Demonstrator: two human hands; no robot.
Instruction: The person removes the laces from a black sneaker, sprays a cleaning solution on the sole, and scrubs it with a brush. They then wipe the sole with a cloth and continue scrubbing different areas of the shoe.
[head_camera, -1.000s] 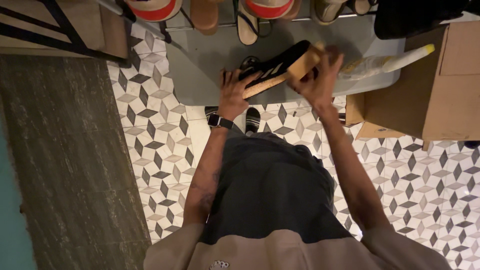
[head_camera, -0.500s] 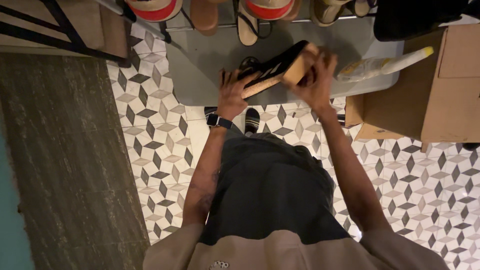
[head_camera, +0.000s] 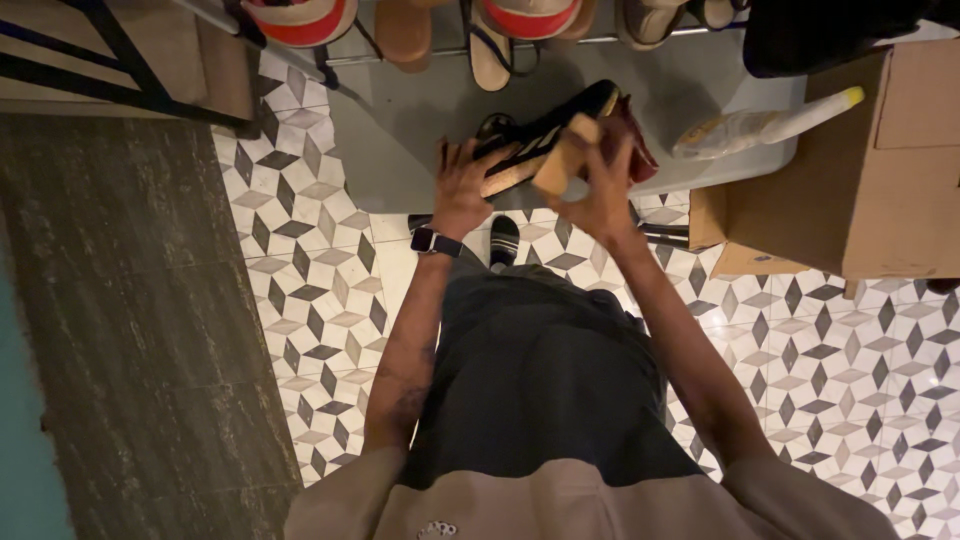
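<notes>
Two hands share one black sneaker (head_camera: 545, 130). The left hand (head_camera: 462, 190) has its fingers clamped around the heel end, tilting the tan sole up and steadying it. The right hand (head_camera: 597, 190) has its fingers closed on a tan block-shaped brush (head_camera: 562, 160), pressed against the sole's edge. Beneath them lies a grey mat (head_camera: 420, 120), with a plastic bottle (head_camera: 765, 125) and cardboard box (head_camera: 860, 190) to the right.
</notes>
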